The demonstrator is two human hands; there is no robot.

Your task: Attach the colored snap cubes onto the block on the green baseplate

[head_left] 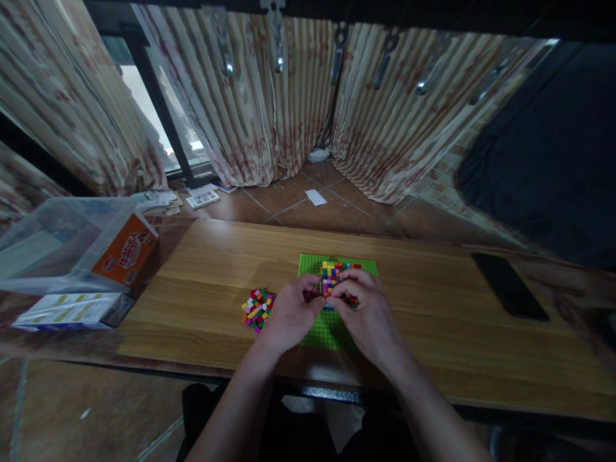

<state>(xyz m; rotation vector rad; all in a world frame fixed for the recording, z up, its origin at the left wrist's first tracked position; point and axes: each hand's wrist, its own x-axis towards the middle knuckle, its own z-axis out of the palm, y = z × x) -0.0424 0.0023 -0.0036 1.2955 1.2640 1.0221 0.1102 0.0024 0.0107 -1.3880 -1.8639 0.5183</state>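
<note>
A green baseplate (359, 264) lies on the wooden table (433, 308), with a block of small multicoloured bricks (333, 271) built on its far half. My left hand (291, 317) rests at the block's left side, fingers curled and pinched against it. My right hand (370, 311) curls over the block's near right side, fingertips pressed on the bricks. What the fingertips hold is hidden. A loose heap of coloured bricks (257, 308) lies just left of my left hand.
A clear plastic box (62, 240) with an orange label and a flat white carton (72, 311) sit at the table's left end. A black phone (510, 285) lies at the right. Curtains (289, 96) and papers on the tiled floor are beyond.
</note>
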